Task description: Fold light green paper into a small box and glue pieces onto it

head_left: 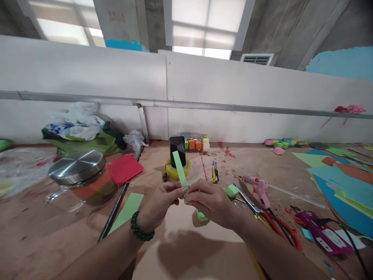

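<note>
A narrow light-green paper strip (pixel 180 170) rises from between my two hands, its upper end in front of a dark phone. My left hand (pixel 163 198), with a green bead bracelet at the wrist, pinches the strip's lower part. Touching it from the right, my right hand (pixel 211 202) has its fingers closed on the strip's lower end, which they partly hide. Just below my right hand lies a small green paper block (pixel 202 216). Another green block (pixel 232 190) sits to its right. A wider green paper piece (pixel 126 212) lies left of my left wrist.
A lidded glass jar (pixel 84 182) and red paper (pixel 125 170) are at left. The phone (pixel 177 149) leans on a yellow tape roll (pixel 186 168). To the right lie a yellow cutter (pixel 215 172), scissors (pixel 282 229), a pink glue gun (pixel 259 188) and coloured paper (pixel 344 181).
</note>
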The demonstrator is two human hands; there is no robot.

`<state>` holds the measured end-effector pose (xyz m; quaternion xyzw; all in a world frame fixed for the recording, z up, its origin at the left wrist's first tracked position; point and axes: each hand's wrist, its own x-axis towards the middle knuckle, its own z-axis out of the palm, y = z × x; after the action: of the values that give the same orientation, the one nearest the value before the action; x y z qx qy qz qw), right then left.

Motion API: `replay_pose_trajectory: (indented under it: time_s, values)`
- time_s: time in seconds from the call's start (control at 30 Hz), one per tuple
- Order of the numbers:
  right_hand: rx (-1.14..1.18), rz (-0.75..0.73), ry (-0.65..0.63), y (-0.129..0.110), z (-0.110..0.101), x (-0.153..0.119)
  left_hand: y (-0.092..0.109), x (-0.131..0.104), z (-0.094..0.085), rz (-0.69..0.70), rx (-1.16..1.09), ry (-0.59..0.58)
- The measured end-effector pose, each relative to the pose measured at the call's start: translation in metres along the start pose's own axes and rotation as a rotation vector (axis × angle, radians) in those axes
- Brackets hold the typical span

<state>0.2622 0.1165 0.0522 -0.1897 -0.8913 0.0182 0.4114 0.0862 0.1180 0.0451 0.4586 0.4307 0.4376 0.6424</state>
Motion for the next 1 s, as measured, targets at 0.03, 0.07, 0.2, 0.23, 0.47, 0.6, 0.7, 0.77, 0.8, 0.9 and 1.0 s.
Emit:
replay_pose_trajectory:
  time_s: [0.03, 0.07, 0.2, 0.23, 0.47, 0.6, 0.7, 0.77, 0.8, 0.9, 1.0]
  values:
    - [0.017, 0.022, 0.011, 0.002, 0.001, -0.001, 0.001, 0.000, 0.000, -0.003, 0.003, 0.003]
    - [0.025, 0.047, 0.020, 0.004, 0.003, -0.002, 0.001, 0.000, -0.001, 0.001, 0.006, 0.009]
    - [0.021, 0.105, 0.043, 0.011, 0.006, -0.006, 0.001, 0.000, -0.001, 0.044, 0.004, 0.028]
    - [0.023, 0.104, 0.040, 0.012, 0.007, -0.007, 0.001, 0.000, -0.001, 0.051, 0.002, 0.031]
    - [0.353, 0.496, 0.017, 0.012, 0.011, -0.006, -0.001, -0.001, 0.002, 0.104, 0.037, 0.061]
    - [0.592, 0.851, -0.021, 0.009, 0.013, -0.005, 0.000, -0.002, 0.001, 0.135, 0.133, 0.002]
    - [0.635, 0.923, 0.004, 0.008, 0.012, -0.003, -0.001, -0.001, -0.001, 0.160, 0.187, -0.013]
    - [0.634, 0.944, 0.035, 0.008, 0.011, -0.002, -0.002, -0.001, -0.002, 0.168, 0.217, -0.017]
    - [0.626, 0.952, 0.044, 0.008, 0.011, -0.002, -0.002, -0.001, -0.002, 0.169, 0.230, -0.020]
    - [0.593, 0.961, 0.041, 0.008, 0.011, -0.001, -0.001, -0.001, -0.003, 0.167, 0.254, -0.051]
    - [0.571, 0.976, 0.013, 0.009, 0.010, -0.001, 0.001, -0.002, -0.002, 0.163, 0.247, -0.080]
